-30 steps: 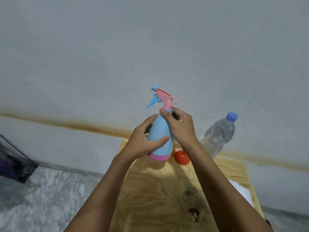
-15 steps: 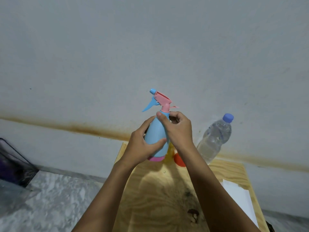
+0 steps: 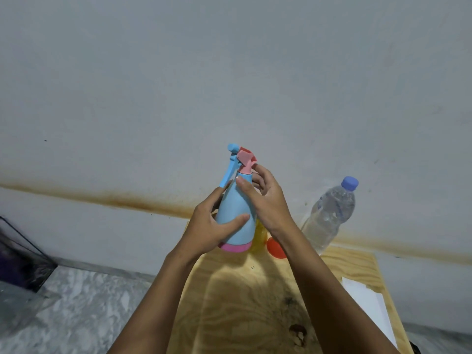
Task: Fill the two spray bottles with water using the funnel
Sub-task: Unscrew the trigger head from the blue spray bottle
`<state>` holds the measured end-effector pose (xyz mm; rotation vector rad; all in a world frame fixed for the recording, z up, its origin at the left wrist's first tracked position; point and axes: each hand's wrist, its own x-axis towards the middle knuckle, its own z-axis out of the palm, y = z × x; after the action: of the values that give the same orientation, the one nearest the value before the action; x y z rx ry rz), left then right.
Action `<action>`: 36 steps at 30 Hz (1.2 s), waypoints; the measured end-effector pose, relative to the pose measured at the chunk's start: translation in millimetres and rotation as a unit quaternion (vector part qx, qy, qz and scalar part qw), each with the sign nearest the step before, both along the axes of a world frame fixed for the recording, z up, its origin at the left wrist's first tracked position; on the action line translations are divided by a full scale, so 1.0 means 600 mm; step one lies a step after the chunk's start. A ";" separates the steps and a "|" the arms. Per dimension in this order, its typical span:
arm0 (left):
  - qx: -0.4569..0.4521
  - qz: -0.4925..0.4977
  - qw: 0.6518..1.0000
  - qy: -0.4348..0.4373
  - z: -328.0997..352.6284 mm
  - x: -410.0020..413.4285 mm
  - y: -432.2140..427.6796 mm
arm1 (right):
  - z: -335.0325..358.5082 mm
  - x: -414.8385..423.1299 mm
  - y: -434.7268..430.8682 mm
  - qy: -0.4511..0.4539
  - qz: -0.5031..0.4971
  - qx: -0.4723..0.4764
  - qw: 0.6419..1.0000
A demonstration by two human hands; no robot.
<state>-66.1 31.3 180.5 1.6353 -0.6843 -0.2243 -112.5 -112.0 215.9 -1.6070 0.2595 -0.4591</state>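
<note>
From the head view, a blue spray bottle (image 3: 236, 213) with a pink base is seen held nearly upright, leaning slightly left, in front of a pale wall (image 3: 229, 72) and over the far end of a wooden board (image 3: 255, 302); whether its base clears the board cannot be told. The bottle's body is gripped by the left hand (image 3: 212, 226), with the thumb laid across the front and the fingers wrapped round the far side. The neck is pinched by the right hand (image 3: 268, 200): its thumb is pressed against the shoulder of the bottle and its fingers are curled behind, just under the pink spray head (image 3: 246, 160), whose blue trigger hangs down on the left. A yellow translucent object (image 3: 259, 237) is partly hidden just behind the bottle's base, and a red-orange rounded object (image 3: 275, 247) is seen beside it, below the right wrist; what either of them is cannot be made out. A clear water bottle (image 3: 329, 215) with a blue cap (image 3: 350, 183) is stood at the board's far right, near the wall. A white sheet (image 3: 367, 305) is laid at the board's right edge. A brown stain (image 3: 115, 200) is drawn across the wall, and a dark container (image 3: 20, 261) is set at the far left on a marbled surface (image 3: 76, 302).
</note>
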 end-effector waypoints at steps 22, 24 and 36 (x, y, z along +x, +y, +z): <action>-0.018 0.035 0.999 0.006 -0.004 -0.003 -0.022 | -0.012 0.018 0.055 -0.031 -0.154 0.007 0.988; -0.014 0.033 0.999 0.005 -0.006 -0.004 -0.023 | -0.011 0.018 0.057 -0.042 -0.170 0.011 0.985; -0.007 0.044 0.999 -0.014 -0.012 -0.004 -0.028 | -0.010 0.021 0.055 -0.034 -0.187 -0.009 0.982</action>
<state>-68.3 14.2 173.6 1.6541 -0.6306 -0.1331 -99.9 -79.1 209.7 -1.5597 0.5110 -0.8035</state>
